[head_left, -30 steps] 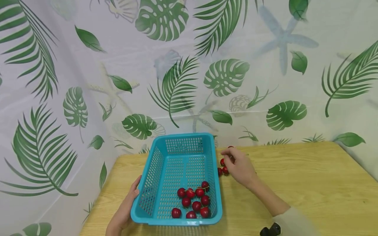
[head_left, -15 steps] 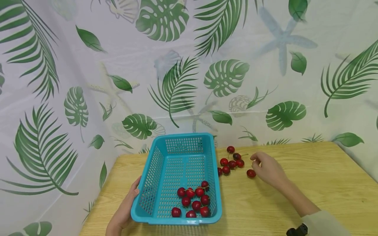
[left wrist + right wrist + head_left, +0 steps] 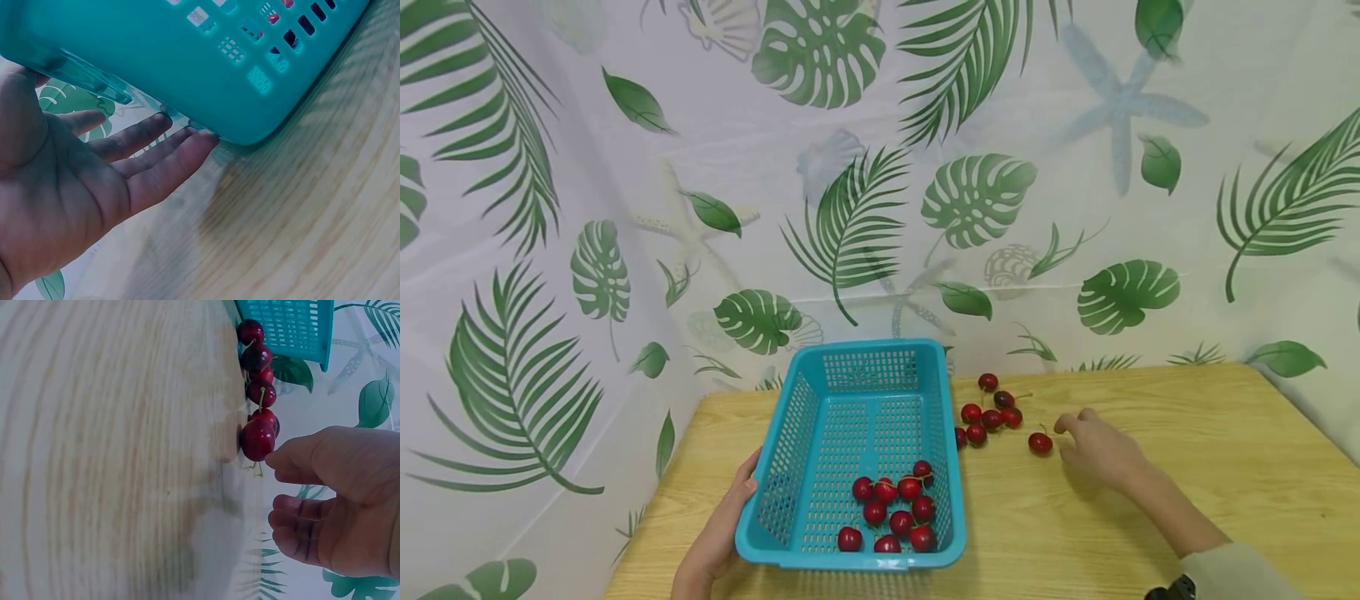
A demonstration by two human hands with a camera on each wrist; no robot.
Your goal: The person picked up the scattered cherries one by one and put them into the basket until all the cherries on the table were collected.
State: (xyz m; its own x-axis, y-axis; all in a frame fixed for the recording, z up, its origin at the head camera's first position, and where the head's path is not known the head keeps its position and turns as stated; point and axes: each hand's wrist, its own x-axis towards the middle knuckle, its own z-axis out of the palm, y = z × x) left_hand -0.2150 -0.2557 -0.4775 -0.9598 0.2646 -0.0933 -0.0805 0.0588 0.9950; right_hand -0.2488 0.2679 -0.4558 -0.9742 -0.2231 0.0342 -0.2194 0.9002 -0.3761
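Observation:
A blue plastic basket (image 3: 865, 433) stands on the table with several red cherries (image 3: 900, 523) in its near right part. At its left side is my left hand (image 3: 718, 525); in the left wrist view its nearly straight fingers (image 3: 165, 165) touch the basket's outer side below the rim. A single stemmed cherry (image 3: 1040, 443) lies on the wood right of the basket. Just right of that cherry hovers my right hand (image 3: 1101, 450), fingers loosely bent, holding nothing. In the right wrist view the nearest cherry (image 3: 257, 440) appears close to the thumb tip.
A loose group of dark red cherries (image 3: 992, 419) lies against and beside the basket's right wall. The wooden table (image 3: 1210, 450) extends to the right. Behind it hangs a white sheet (image 3: 1060, 200) printed with leaves and starfish.
My right hand has moved right, away from the cherry group, uncovering it and the single cherry. Then it has drawn slightly further off that cherry. My left hand and the basket stay put.

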